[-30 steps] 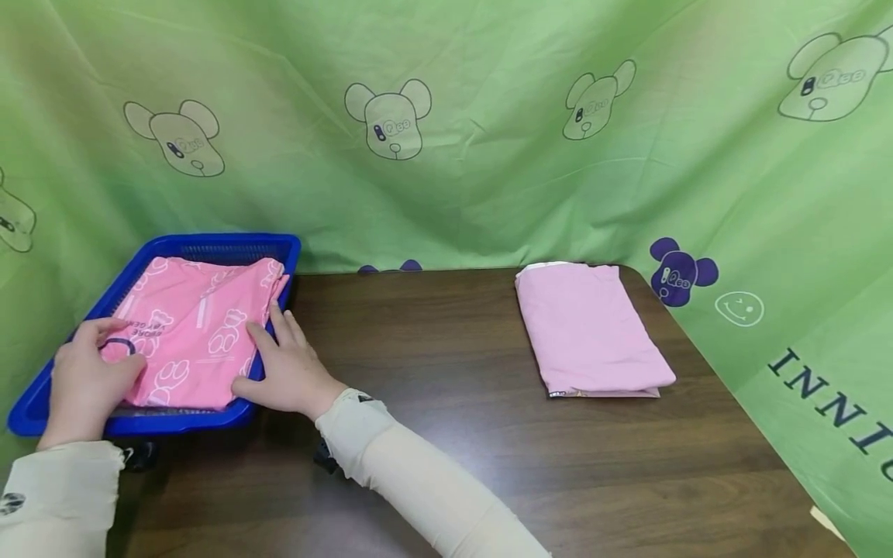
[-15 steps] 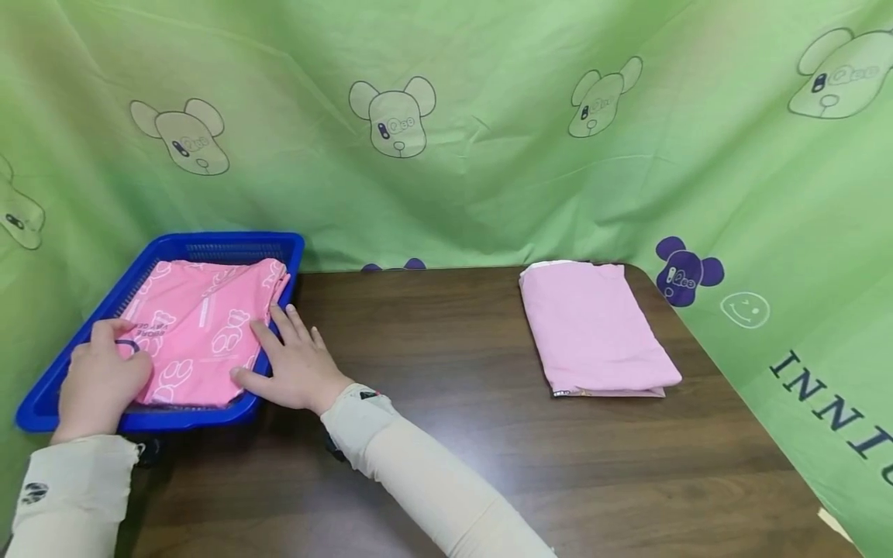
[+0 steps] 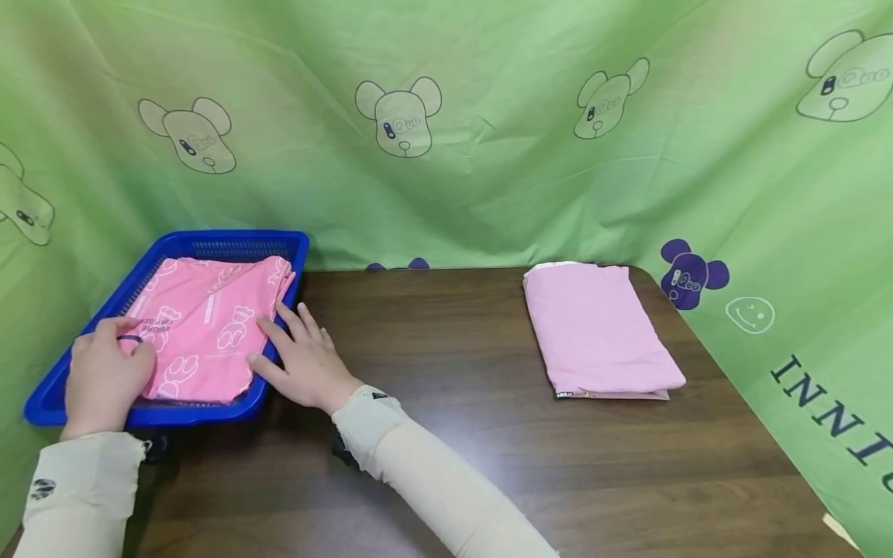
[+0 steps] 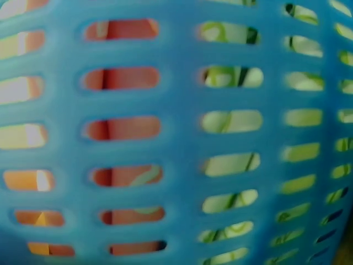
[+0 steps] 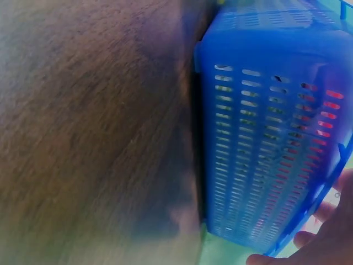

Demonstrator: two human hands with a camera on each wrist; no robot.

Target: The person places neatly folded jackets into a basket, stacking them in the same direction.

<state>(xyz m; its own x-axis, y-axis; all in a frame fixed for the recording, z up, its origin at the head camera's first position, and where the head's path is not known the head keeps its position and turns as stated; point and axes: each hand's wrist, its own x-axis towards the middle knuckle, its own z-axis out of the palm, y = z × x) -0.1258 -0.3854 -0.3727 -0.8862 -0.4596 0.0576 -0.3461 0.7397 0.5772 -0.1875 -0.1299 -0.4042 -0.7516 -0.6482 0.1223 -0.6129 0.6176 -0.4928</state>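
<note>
A folded pink cloth [image 3: 209,325] with white bear outlines and dark lettering lies in a blue plastic basket [image 3: 188,415] at the left of the head view. My left hand [image 3: 108,372] rests over the basket's front-left side, with thumb and index finger on the cloth's left edge around a dark blue curved line. Spread fingers of my right hand [image 3: 310,356] touch the right rim and the cloth's right edge. In the left wrist view the slotted basket wall [image 4: 182,121] fills the picture. The right wrist view shows the basket's side [image 5: 265,143] and several fingertips [image 5: 325,212] at its rim.
A folded light pink cloth [image 3: 603,329] lies on the right part of the brown wooden table [image 3: 432,449]. Behind the table hangs a green curtain [image 3: 474,178] with bear-head prints. It also runs along the right and left sides.
The head view has shifted slightly, so everything appears a little further right. My right thumb has slid a little away from me along the rim. The basket and both cloths stay put.
</note>
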